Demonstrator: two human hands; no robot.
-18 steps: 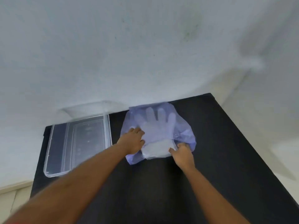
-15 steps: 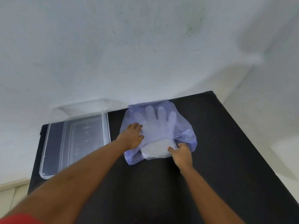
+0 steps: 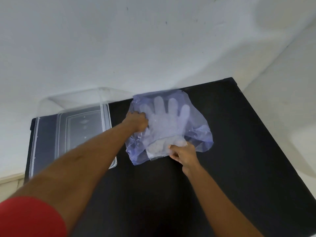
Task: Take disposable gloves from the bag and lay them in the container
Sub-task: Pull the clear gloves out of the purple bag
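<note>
A thin blue plastic bag (image 3: 200,135) lies flat on the black table (image 3: 239,151) against the wall. Through it shows a stack of clear disposable gloves (image 3: 164,117), fingers pointing away from me. The gloves' cuff end (image 3: 159,148) sticks out of the bag's near opening. My left hand (image 3: 136,121) presses on the bag's left side with fingers curled. My right hand (image 3: 183,153) pinches the cuff end of the gloves at the bag's mouth. A clear rectangular container (image 3: 71,134) stands to the left of the bag, nothing visible in it.
A white wall (image 3: 136,48) rises right behind the table. The table's right edge runs diagonally toward me, with pale floor beyond it. A red sleeve (image 3: 29,218) shows at the lower left.
My left hand has slid a little up the bag's left side. My right hand has closed on the gloves' cuff end. The view has shifted slightly.
</note>
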